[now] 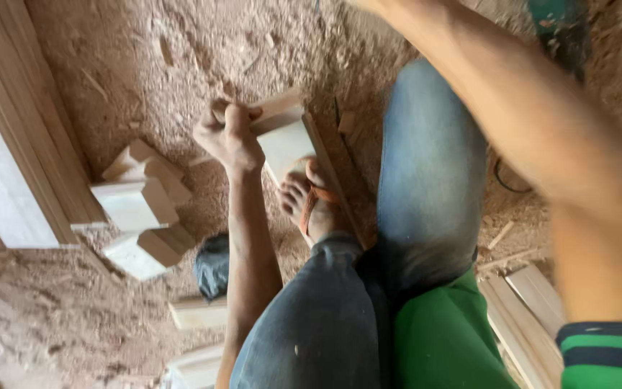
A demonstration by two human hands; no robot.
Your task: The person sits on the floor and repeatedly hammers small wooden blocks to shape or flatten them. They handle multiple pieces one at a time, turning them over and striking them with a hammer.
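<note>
- The left hand [228, 137] is closed over the upper left end of a pale wooden block [286, 140], fingers curled over the block's top edge, so the block is in its grasp.
- The block lies on the sawdust-covered floor [145, 57], and a sandalled foot [311, 202] rests on its near end, toes touching the wood.
- The block's long axis runs from the gripped end, down and to the right, toward the foot; a thin dark strip [336, 180] runs along its right side.
- The left hand is touching the block and is plainly the nearer of the two hands.
- The right forearm [541, 137] crosses the upper right of the view, well apart from the block; its hand is cut off by the top edge, so I cannot tell how far open it is or whether it holds anything.
- A teal-green object [559, 29] sits near the top right corner, beyond the forearm and blurred; what it is cannot be told.
- Left of the block, near it on the floor, lies a small heap of cut blocks [142, 209].
- Further left of the block, long pale boards [8, 158] lie at the view's left edge.
- Well right of the block, beyond the knee, more slats [527, 310] lie flat.
</note>
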